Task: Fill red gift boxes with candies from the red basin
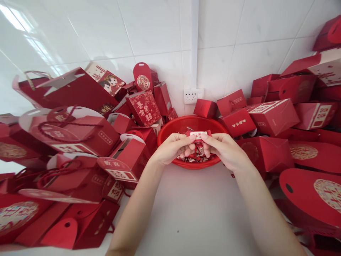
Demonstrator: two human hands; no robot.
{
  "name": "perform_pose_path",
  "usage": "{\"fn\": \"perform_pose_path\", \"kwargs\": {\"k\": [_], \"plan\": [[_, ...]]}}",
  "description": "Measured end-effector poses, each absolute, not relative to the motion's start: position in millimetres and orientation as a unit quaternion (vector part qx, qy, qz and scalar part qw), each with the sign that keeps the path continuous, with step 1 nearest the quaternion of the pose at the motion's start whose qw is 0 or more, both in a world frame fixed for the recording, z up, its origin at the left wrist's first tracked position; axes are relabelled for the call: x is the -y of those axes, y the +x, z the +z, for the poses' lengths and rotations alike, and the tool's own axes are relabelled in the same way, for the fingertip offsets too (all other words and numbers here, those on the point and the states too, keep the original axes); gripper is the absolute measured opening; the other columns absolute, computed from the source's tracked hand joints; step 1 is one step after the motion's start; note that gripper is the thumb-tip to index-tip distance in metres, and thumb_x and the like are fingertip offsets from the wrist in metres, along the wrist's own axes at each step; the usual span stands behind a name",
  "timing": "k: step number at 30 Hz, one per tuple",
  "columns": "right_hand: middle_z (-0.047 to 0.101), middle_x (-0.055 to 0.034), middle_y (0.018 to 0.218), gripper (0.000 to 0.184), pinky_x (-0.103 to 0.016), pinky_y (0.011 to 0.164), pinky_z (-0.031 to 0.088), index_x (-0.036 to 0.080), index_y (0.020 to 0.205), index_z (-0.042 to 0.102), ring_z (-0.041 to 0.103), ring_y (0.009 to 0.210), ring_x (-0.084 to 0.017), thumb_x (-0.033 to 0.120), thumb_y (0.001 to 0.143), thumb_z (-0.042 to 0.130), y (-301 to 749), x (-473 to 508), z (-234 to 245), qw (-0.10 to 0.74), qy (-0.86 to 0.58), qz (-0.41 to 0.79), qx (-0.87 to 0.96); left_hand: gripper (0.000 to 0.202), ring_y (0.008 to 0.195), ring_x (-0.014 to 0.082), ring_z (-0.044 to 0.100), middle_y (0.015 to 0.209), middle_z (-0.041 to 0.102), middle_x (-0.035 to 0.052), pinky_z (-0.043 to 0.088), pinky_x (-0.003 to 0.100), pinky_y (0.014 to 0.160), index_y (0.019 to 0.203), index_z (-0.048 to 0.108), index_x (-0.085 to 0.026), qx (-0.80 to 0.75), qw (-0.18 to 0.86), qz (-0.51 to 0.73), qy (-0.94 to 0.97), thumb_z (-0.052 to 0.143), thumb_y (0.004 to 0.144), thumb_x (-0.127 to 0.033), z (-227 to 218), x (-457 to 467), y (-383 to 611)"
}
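A small red-and-cream wrapped packet is held directly above the round red plastic basket, pinched at its two ends between the thumbs and curled fingers of the left hand and the right hand. By this two-ended hold, the packet is probably kept steady, with its pale printed face turned upward. Small shiny red wrapped pieces are contained in the basket, presumably kept from scattering by its raised rim. To the left of the basket, red cardboard boxes with cord handles are heaped; to its right, red cardboard boxes with printed panels are piled. The basket is closely flanked by both heaps and backed by the white tiled wall, so sideways room is judged tight. In front of the basket, a broad strip of smooth white desk is left between the heaps, where the forearms are given room.
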State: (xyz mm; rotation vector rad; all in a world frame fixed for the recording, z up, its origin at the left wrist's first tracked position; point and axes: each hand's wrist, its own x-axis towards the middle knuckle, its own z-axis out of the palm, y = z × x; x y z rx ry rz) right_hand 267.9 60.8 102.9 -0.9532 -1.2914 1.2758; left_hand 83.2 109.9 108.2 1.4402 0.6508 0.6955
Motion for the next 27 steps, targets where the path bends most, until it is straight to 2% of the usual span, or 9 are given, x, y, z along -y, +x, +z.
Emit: {"fn": "perform_pose_path", "kwargs": {"k": [3,8,14,23,27], "plan": [[0.055,0.0018,0.049,0.052,-0.027,0.054,0.039,0.019,0.050,0.061,0.048,0.049,-0.010,0.064,0.066,0.082,267.5,-60.3,103.6,0.526,-0.388,0.548,0.522,0.050,0.037,0.0040,0.037,0.039,0.047,-0.0046,0.030,0.017,0.040,0.061,0.066,-0.013,-0.275,0.660,0.316,0.623,0.078,0.073,-0.060,107.1,-110.4,84.2],[0.052,0.0026,0.047,0.052,-0.027,0.054,0.037,0.019,0.048,0.059,0.046,0.049,-0.010,0.062,0.063,0.085,265.9,-61.6,102.3,0.524,-0.381,0.576,0.499,0.046,0.035,0.0019,0.032,0.037,0.045,-0.0074,0.051,0.020,0.059,0.058,0.065,-0.014,-0.248,0.692,0.317,0.599,0.082,0.072,-0.055,105.8,-112.0,84.2],[0.053,0.0034,0.044,0.051,-0.028,0.056,0.037,0.019,0.048,0.058,0.043,0.047,-0.009,0.059,0.063,0.086,265.2,-61.5,102.0,0.511,-0.362,0.611,0.484,0.045,0.034,0.0011,0.030,0.035,0.042,-0.0093,0.056,0.022,0.073,0.057,0.065,-0.014,-0.234,0.709,0.305,0.591,0.082,0.074,-0.053,107.2,-111.6,82.8],[0.052,0.0035,0.045,0.050,-0.028,0.056,0.036,0.019,0.049,0.057,0.044,0.047,-0.009,0.057,0.069,0.083,266.5,-60.8,102.5,0.496,-0.344,0.621,0.501,0.046,0.034,0.0016,0.030,0.035,0.041,-0.0096,0.055,0.021,0.069,0.055,0.063,-0.015,-0.231,0.704,0.299,0.601,0.081,0.073,-0.054,109.7,-110.2,81.1],[0.055,0.0025,0.047,0.050,-0.028,0.056,0.038,0.019,0.050,0.059,0.047,0.048,-0.009,0.058,0.070,0.082,268.1,-61.1,101.8,0.493,-0.362,0.598,0.519,0.047,0.035,0.0029,0.031,0.036,0.041,-0.0079,0.050,0.021,0.056,0.055,0.063,-0.015,-0.245,0.684,0.302,0.617,0.080,0.074,-0.055,108.6,-111.6,80.2]]}}
